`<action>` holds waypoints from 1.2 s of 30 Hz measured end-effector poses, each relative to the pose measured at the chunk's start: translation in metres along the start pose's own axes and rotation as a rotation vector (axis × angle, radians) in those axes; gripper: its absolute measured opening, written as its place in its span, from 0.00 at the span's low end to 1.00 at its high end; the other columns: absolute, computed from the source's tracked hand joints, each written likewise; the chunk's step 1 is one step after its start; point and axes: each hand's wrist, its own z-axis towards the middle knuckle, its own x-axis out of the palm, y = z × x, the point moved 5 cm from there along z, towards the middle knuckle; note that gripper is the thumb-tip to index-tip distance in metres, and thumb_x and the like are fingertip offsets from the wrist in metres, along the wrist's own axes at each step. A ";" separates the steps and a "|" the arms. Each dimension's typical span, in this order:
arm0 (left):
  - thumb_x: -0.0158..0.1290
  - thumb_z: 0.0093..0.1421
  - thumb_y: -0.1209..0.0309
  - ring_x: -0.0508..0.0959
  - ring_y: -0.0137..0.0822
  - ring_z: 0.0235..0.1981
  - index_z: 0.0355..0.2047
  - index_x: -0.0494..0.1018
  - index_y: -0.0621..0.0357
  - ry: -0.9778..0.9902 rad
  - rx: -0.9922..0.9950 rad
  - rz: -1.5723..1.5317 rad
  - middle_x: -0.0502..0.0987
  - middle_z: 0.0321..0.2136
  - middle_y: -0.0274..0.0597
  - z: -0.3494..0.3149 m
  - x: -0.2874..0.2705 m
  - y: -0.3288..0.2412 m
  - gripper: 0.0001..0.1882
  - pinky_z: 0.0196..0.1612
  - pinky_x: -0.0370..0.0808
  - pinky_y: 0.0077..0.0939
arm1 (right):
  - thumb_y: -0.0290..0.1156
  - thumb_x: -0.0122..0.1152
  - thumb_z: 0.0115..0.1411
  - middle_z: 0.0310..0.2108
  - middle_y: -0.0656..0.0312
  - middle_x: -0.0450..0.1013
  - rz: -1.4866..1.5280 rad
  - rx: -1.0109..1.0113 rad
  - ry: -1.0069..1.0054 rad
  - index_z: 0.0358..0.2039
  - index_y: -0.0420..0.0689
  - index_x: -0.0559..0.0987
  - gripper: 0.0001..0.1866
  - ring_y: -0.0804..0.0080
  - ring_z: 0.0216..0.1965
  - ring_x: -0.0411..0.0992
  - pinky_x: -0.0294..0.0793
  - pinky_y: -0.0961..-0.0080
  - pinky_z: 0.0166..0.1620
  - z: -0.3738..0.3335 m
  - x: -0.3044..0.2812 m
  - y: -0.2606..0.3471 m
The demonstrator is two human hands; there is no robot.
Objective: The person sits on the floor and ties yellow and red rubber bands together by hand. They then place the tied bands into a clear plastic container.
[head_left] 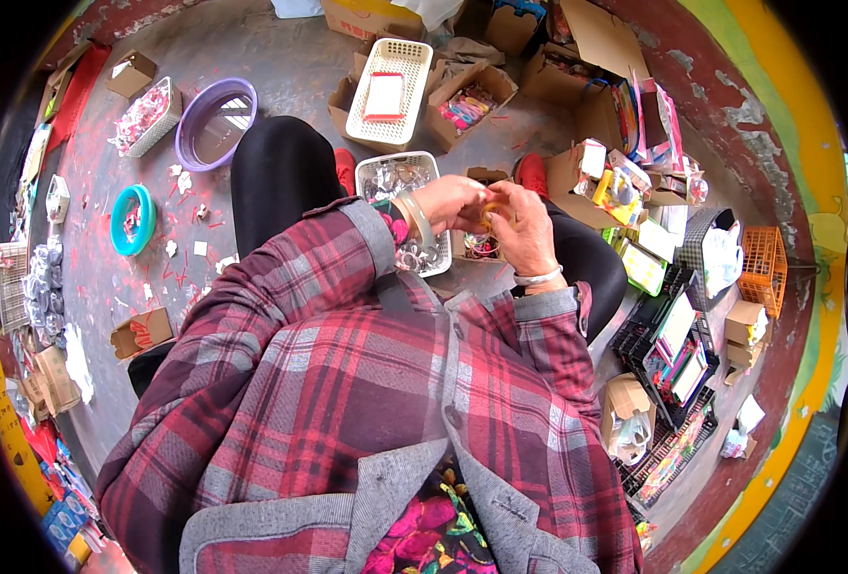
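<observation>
Pinching a small yellowish item [488, 216] between left hand [443, 199] and right hand [532, 232], upper centre of the frame. Steady it from one side, work gently from the other, without squeezing hard.

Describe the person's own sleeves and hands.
Both sleeves are dark red and grey plaid with grey cuffs. The left hand and right hand are ungloved, each with a pale, shiny bangle at the wrist; a pink-patterned inner cuff shows at the left.
</observation>
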 end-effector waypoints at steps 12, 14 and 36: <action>0.44 0.60 0.67 0.75 0.34 0.42 0.44 0.67 0.65 0.052 0.110 0.018 0.74 0.39 0.44 -0.006 0.005 -0.021 0.15 0.42 0.75 0.24 | 0.29 0.62 0.50 0.25 0.66 0.72 0.766 0.660 -0.088 0.37 0.38 0.73 0.14 0.85 0.24 0.68 0.62 0.91 0.25 -0.010 -0.015 -0.057; 0.45 0.60 0.66 0.75 0.34 0.42 0.44 0.67 0.65 0.066 0.118 0.031 0.74 0.39 0.44 -0.005 0.006 -0.020 0.16 0.41 0.75 0.24 | 0.28 0.62 0.50 0.21 0.67 0.71 0.777 0.695 -0.031 0.32 0.39 0.75 0.10 0.85 0.22 0.67 0.62 0.91 0.24 -0.014 -0.014 -0.060; 0.45 0.60 0.63 0.75 0.33 0.38 0.46 0.66 0.61 0.006 -0.045 0.029 0.73 0.38 0.43 -0.010 0.011 -0.010 0.18 0.34 0.77 0.29 | 0.25 0.59 0.46 0.19 0.60 0.73 0.311 0.335 -0.028 0.28 0.39 0.78 0.07 0.85 0.21 0.68 0.68 0.83 0.26 -0.011 -0.002 -0.035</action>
